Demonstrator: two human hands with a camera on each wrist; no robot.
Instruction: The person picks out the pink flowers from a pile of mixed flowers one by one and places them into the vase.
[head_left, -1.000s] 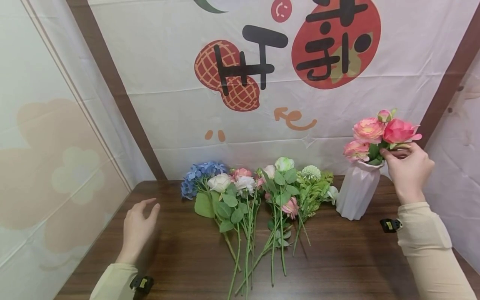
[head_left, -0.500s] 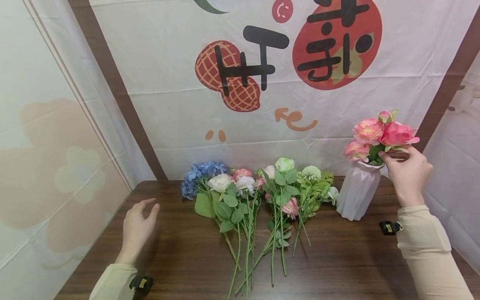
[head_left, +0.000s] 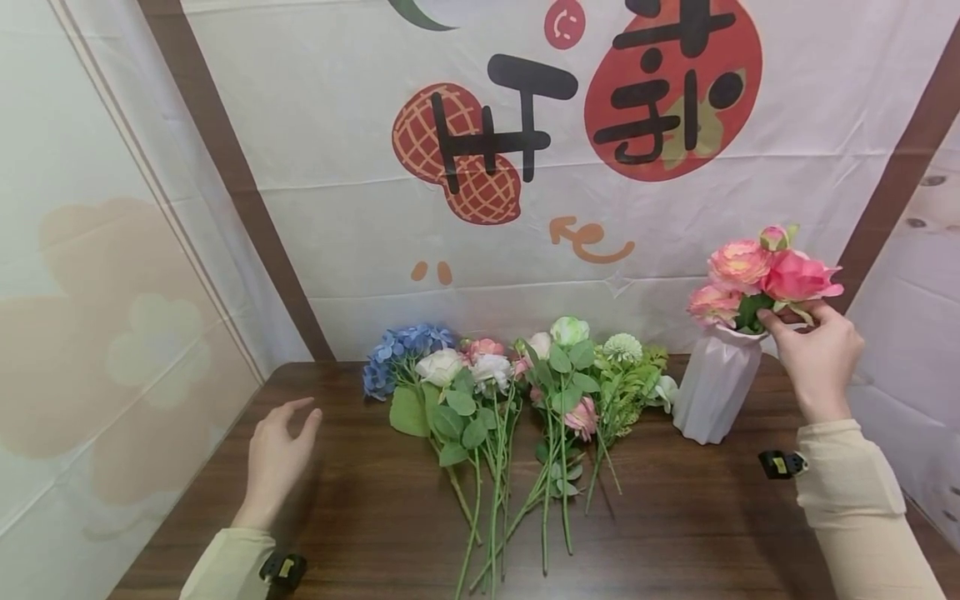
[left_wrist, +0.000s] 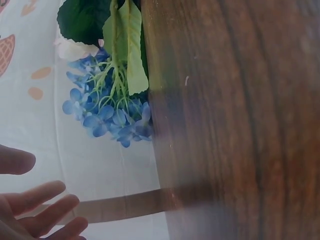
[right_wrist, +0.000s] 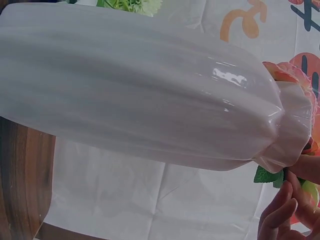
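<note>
On the table (head_left: 360, 508), a vase (head_left: 716, 387) holding blooms (head_left: 738, 265) stands right of loose flowers (head_left: 491, 372), before a backdrop (head_left: 525, 275).

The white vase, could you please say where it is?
In the head view, the white vase stands at the right of the table, beside the loose flowers, near the right hand.

The vase (head_left: 716, 390) looks like smooth, glossy ceramic, the table (head_left: 660, 533) faintly shiny grained wood, and the backdrop (head_left: 330, 125) creased, matt cloth.

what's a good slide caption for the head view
Right hand holds a pink flower at the mouth of a white vase, left hand empty, mixed flowers lying on the wooden table.
</note>
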